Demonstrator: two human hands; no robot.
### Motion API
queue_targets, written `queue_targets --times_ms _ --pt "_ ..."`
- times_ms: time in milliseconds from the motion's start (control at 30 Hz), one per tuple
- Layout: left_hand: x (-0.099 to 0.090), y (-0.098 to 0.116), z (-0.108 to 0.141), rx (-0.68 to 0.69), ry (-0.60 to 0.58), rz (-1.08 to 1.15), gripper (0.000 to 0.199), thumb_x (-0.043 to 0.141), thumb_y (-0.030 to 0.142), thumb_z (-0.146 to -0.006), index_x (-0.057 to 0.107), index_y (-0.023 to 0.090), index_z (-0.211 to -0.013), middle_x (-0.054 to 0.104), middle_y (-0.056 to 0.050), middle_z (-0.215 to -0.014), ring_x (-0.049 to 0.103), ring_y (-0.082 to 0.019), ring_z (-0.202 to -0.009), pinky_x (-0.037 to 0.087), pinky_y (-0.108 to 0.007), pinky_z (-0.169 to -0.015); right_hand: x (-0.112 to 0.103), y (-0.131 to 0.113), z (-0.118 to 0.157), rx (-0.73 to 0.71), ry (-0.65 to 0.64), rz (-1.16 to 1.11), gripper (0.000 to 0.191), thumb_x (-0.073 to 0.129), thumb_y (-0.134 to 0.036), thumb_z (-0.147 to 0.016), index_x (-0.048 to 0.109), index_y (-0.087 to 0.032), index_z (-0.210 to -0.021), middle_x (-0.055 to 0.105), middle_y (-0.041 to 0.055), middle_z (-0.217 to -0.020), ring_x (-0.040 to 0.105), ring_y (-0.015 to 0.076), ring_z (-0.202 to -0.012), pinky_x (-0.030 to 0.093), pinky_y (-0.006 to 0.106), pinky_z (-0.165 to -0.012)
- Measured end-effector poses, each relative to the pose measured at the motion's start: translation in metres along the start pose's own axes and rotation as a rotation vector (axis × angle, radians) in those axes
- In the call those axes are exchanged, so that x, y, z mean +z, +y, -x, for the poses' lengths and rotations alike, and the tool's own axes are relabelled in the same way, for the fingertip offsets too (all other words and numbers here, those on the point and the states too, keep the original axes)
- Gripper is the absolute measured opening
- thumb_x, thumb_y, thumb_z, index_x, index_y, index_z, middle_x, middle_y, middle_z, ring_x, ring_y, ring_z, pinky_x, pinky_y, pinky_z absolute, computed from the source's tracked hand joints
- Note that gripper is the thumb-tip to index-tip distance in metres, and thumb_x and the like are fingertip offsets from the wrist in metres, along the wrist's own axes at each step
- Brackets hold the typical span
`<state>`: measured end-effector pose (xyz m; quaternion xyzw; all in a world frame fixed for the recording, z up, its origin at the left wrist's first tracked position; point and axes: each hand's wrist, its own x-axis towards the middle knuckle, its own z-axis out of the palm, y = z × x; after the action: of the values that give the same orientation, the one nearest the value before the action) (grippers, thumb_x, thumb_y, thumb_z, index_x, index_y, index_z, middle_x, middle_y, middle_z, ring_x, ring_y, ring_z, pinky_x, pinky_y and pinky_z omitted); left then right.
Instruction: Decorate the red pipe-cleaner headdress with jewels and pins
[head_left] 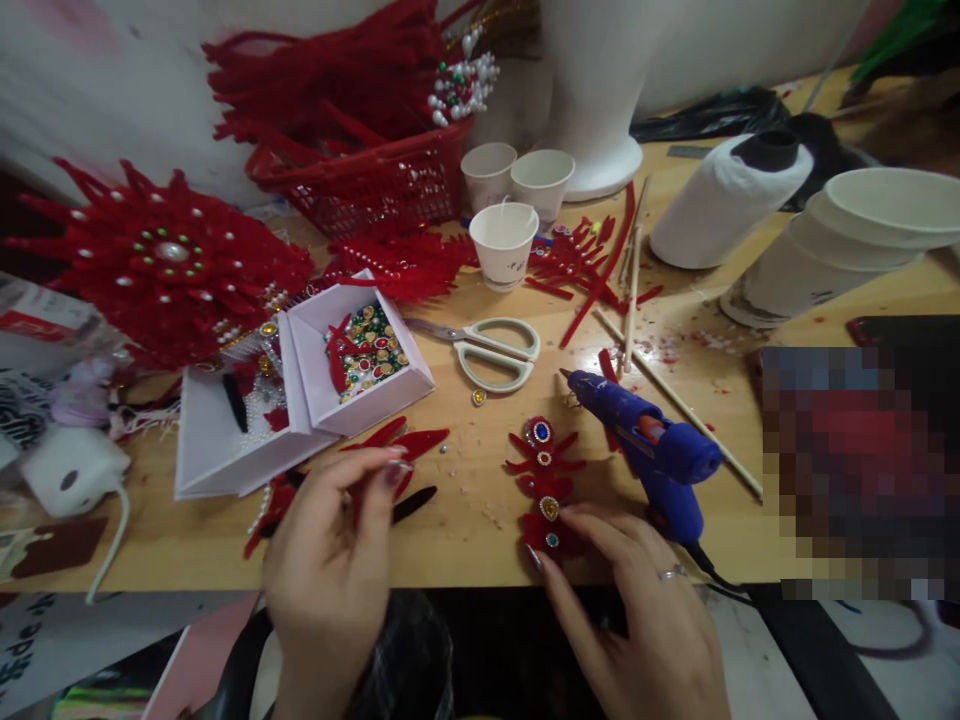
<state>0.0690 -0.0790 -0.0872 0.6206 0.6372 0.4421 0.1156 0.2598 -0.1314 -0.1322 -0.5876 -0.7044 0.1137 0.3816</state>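
Observation:
A red velvet ornament (536, 485) set with blue, yellow and pale rimmed gems lies flat on the table. My right hand (637, 590), with a ring on one finger, has its thumb and index finger on the ornament's lower part, holding it there. To the left, my left hand (337, 550) is raised with thumb and fingertips pinched together; whatever may be between them is too small to make out. Behind that hand are red velvet petals (420, 440) and a dark slim tool (415, 504), partly hidden. A blue glue gun (645, 430) lies right of the ornament, nozzle pointing left.
White boxes (420, 385) hold beads and gems. Scissors (499, 352) lie beside them. Farther back stand paper cups (504, 250), a red basket (360, 185) of red stems, and a thread cone (720, 210). Wooden sticks (675, 395) lie near the glue gun; a large red flower (165, 270) is left.

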Motion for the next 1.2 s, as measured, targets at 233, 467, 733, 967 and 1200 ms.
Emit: queue_targets --times_ms 233,467,733,967,1200 --pt "0.002 -0.004 -0.002 -0.127 -0.021 0.106 0.014 0.059 0.027 -0.093 0.070 0.021 -0.087 0.044 0.010 -0.044 0.041 -0.006 -0.034 0.035 -0.018 -0.037 0.002 -0.004 -0.008 -0.016 -0.023 0.003 0.023 0.061 -0.022 -0.093 0.059 -0.017 -0.116 0.065 0.0081 -0.105 0.064 0.0182 -0.095 0.052 0.031 -0.080" --pt "0.029 0.013 0.009 0.017 -0.521 -0.049 0.017 0.064 0.017 -0.086 0.068 0.021 -0.102 0.065 0.001 -0.077 0.060 -0.012 -0.061 0.048 -0.023 -0.054 0.003 -0.005 -0.009 0.003 0.024 -0.053 0.016 0.062 -0.016 -0.092 0.061 -0.018 -0.107 0.062 0.0067 -0.103 0.064 0.0146 -0.092 0.056 0.025 -0.078" --pt "0.032 0.017 0.003 -0.256 -0.604 0.193 0.022 0.048 0.027 -0.095 0.068 0.020 -0.093 0.071 -0.001 -0.079 0.067 -0.017 -0.074 0.051 -0.027 -0.067 -0.003 -0.006 -0.010 0.013 0.048 -0.207 0.022 0.068 -0.011 -0.086 0.061 -0.020 -0.105 0.054 0.0063 -0.107 0.061 0.0135 -0.094 0.059 0.018 -0.070" --pt "0.029 0.021 0.004 -0.650 -0.618 0.664 0.026 0.061 0.041 -0.089 0.056 0.018 -0.078 0.051 0.007 -0.059 0.038 -0.003 -0.043 0.029 -0.013 -0.040 0.004 -0.018 -0.007 0.139 0.089 -0.465 0.028 0.069 -0.010 -0.084 0.058 -0.024 -0.105 0.055 0.0043 -0.106 0.061 0.0125 -0.097 0.058 0.014 -0.075" --pt "0.019 0.016 0.009 -0.720 -0.576 0.854 0.039 0.069 0.053 -0.082 0.055 0.017 -0.076 0.047 0.009 -0.052 0.028 0.000 -0.038 0.021 -0.011 -0.035 0.004 -0.037 -0.021 0.519 -0.010 -0.905 0.028 0.069 -0.026 -0.087 0.061 -0.032 -0.113 0.074 0.0008 -0.101 0.072 0.0123 -0.088 0.059 0.016 -0.073"
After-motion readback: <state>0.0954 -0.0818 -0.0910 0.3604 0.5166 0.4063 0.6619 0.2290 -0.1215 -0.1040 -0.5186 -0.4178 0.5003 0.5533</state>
